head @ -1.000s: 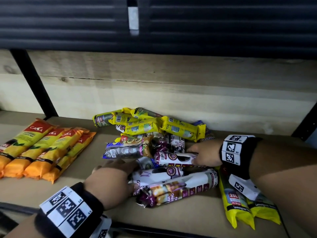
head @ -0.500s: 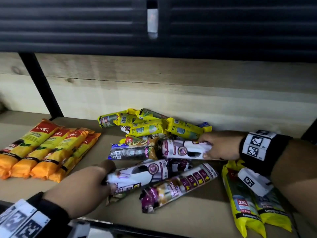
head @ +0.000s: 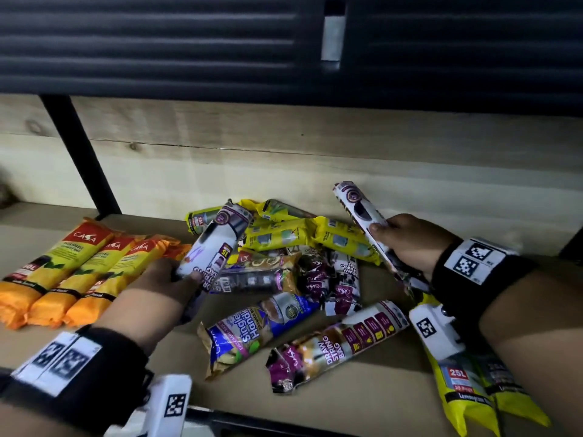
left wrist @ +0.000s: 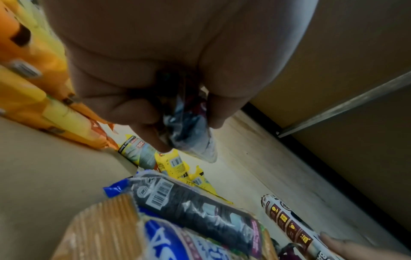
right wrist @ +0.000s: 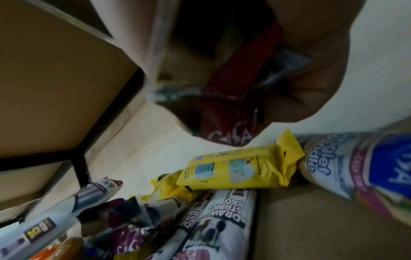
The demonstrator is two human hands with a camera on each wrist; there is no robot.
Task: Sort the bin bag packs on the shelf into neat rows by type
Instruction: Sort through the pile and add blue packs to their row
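my left hand [head: 157, 288] grips the lower end of a white draw string pack [head: 214, 247], fingers and thumb curled round it, so the pack tilts up and away from me above the pile. in the left wrist view the fingers [left wrist: 144, 126] close on the crinkled end of that pack [left wrist: 191, 133]. my right hand [head: 410, 241] holds a second white pack [head: 362, 216] the same way, thumb across its front, its far end raised toward the wooden back wall [head: 284, 152]; the right wrist view shows the maroon end of it [right wrist: 231, 112] inside my curled fingers.

on the shelf [head: 362, 383] between my hands lies the unsorted pile: yellow packs [head: 284, 238] at the back, a dark roll with a barcode [head: 252, 279] below them, two short white-and-maroon packs [head: 344, 279] beside it, a blue single handle pack [head: 255, 326] nearer me, and another draw string pack [head: 340, 342] lying flat just right of the blue one.

to the left, well apart from the pile, orange packs [head: 79, 272] lie side by side in a row. under my right wrist, two yellow 25l packs [head: 467, 386] lie next to each other at the shelf's front edge. both wrists wear black bands with printed markers [head: 473, 260].
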